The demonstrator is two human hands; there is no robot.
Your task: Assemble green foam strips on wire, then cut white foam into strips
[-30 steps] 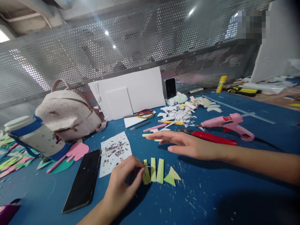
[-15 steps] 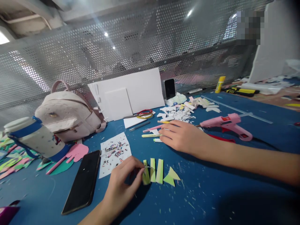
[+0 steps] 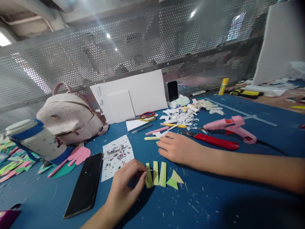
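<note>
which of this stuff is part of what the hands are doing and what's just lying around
Likely in use, judging by nearness to the hands:
Green strips, at the left hand
Green triangles, beside the strips
Pale green pen, by the right hand

Probably just lying about:
Flat phone
Backpack
Bottle
Glue stick
Glue gun, possibly a tool, but untouched

A perforated grey screen (image 3: 78, 63), apparently metal, backs the blue tabletop (image 3: 209, 203); a light (image 3: 4, 38) glows upper left
</note>
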